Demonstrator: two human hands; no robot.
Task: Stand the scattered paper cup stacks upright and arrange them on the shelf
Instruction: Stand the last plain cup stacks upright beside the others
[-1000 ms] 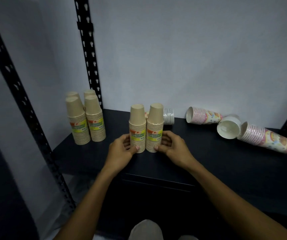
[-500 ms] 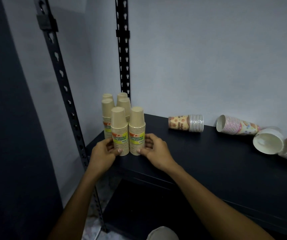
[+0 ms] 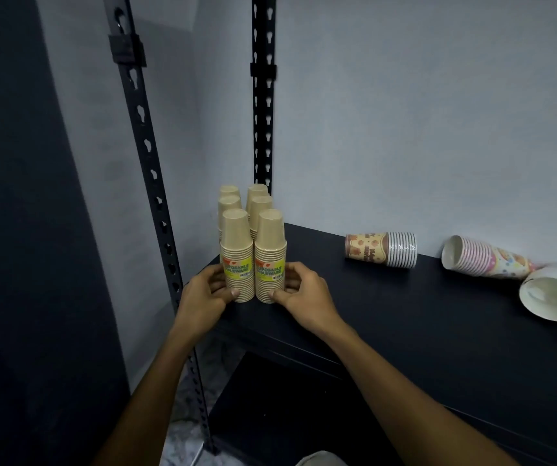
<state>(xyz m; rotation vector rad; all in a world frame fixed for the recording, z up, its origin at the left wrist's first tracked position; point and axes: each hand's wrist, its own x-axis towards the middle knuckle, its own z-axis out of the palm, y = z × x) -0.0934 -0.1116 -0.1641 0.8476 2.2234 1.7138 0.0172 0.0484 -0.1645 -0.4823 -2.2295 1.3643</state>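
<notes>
At the left end of the dark shelf (image 3: 404, 331), two upright stacks of tan paper cups (image 3: 252, 257) are clasped side by side, the left hand (image 3: 203, 297) closed on the left stack and the right hand (image 3: 304, 294) closed on the right, thumbs at the base. Four more tan stacks (image 3: 243, 200) are stood just behind, in the corner by a slotted black upright (image 3: 263, 95). Further right, three patterned stacks are left lying: an orange-printed one (image 3: 381, 249), a pink-striped one (image 3: 482, 257) and a white-mouthed one (image 3: 552, 294). Grey walls are seen behind.
</notes>
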